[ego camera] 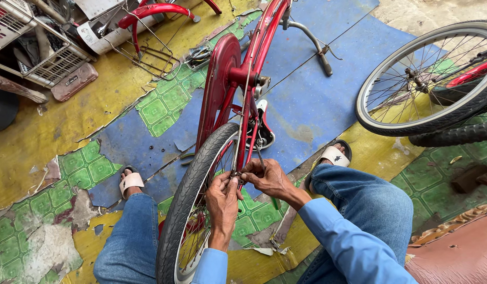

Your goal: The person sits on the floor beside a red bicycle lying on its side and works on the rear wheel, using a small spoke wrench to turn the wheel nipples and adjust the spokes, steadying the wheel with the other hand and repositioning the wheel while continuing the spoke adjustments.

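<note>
1. The red bicycle (238,79) lies upside down on the patched floor (317,100), its long axis running from about 7 o'clock, near the person, toward 1 o'clock at the top of the view.

2. Its wheel (193,189), tyre on, stands between the person's knees at 6 o'clock, seated between the red stays. The tyre's plane follows the same 7-to-1 line as the frame.

3. The left hand (222,202) is pinched shut, fingertips closed on a small part at the stay beside the rim. What that part is cannot be told; it is too small and hidden by the fingers.

4. The right hand (267,179) is curled closed around a slim tool with a green handle (275,202). The handle points down toward 6 o'clock and the metal shank (260,156) runs up toward 12 o'clock, to the fitting by the white part (263,113) of the frame.

5. Progress, as a judgement: the wheel already sits in the frame with its tyre fitted, so the heavy part looks done. Both hands work at one small fastening, which suggests fine adjusting or tightening is in hand and not finished.

6. A second bicycle wheel (427,79) stands at 2 o'clock, well apart from the hands. Wire baskets (48,58) and clutter lie at 10 o'clock.

7. The person's sandalled feet (130,181) rest either side of the frame.
</note>
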Demonstrator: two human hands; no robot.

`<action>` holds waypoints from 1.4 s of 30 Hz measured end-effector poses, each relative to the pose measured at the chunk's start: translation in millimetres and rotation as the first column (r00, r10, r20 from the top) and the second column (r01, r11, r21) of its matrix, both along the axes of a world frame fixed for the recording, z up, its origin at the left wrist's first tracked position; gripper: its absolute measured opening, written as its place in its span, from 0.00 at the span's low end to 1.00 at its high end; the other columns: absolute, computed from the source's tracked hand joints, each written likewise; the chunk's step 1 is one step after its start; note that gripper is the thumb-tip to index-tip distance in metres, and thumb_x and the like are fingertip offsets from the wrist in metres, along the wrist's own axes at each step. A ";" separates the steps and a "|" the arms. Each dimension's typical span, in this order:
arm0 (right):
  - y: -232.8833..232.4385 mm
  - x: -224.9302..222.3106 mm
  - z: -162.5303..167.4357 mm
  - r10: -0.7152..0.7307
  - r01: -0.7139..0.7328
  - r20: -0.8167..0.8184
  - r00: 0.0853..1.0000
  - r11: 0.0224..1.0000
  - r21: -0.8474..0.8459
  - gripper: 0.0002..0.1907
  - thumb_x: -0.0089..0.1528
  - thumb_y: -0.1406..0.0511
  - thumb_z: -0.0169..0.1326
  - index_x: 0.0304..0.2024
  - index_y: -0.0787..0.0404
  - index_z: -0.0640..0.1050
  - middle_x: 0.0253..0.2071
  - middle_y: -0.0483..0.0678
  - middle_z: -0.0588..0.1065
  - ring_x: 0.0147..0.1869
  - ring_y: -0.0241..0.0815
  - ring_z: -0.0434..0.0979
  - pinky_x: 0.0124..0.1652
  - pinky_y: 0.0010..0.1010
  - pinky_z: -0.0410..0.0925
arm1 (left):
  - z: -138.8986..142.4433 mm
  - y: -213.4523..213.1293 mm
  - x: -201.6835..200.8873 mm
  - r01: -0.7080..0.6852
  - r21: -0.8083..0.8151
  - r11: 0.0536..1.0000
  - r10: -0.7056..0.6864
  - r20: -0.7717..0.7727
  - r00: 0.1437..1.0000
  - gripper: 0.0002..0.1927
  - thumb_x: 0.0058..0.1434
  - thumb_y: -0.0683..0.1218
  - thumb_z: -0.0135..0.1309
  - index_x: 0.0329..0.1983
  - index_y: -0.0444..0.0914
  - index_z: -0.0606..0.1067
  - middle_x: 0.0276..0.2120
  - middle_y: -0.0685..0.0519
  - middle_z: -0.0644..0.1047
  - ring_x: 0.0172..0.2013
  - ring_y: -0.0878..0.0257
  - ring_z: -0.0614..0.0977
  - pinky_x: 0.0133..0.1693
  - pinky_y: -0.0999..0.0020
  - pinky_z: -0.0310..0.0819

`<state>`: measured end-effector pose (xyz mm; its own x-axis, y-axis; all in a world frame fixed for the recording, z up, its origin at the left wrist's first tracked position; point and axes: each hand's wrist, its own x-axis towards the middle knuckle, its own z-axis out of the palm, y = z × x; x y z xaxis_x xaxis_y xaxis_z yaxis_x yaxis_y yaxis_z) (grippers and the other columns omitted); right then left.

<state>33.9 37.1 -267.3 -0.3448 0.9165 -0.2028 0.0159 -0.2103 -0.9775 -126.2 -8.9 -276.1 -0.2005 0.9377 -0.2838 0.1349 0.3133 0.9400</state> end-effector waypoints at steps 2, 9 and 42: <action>-0.3 1.1 -1.2 0.008 -0.008 0.022 1.000 1.000 0.019 0.08 0.64 0.66 0.61 0.35 0.65 0.80 0.24 0.41 0.76 0.28 0.27 0.69 0.28 0.27 0.65 | -0.8 -1.2 1.0 -0.012 -0.008 1.000 0.012 0.002 1.000 0.13 0.66 0.41 0.53 0.50 0.29 0.76 0.31 0.50 0.82 0.22 0.71 0.75 0.23 0.75 0.68; -0.1 3.5 -0.9 0.011 -0.017 0.086 0.996 0.998 0.067 0.07 0.63 0.66 0.59 0.37 0.65 0.80 0.28 0.44 0.81 0.32 0.30 0.77 0.34 0.28 0.72 | -1.9 -3.0 0.7 0.012 -0.010 1.000 -0.012 -0.014 1.000 0.14 0.65 0.42 0.53 0.51 0.29 0.75 0.32 0.51 0.82 0.22 0.71 0.75 0.24 0.75 0.69; -2.0 10.0 5.9 -0.056 0.056 0.173 0.983 0.998 0.009 0.07 0.60 0.68 0.58 0.36 0.67 0.80 0.30 0.53 0.84 0.34 0.38 0.84 0.35 0.33 0.75 | -5.5 -3.6 13.6 -0.097 -0.011 0.995 0.097 0.147 0.984 0.15 0.62 0.37 0.58 0.51 0.25 0.75 0.38 0.43 0.84 0.34 0.64 0.84 0.36 0.72 0.81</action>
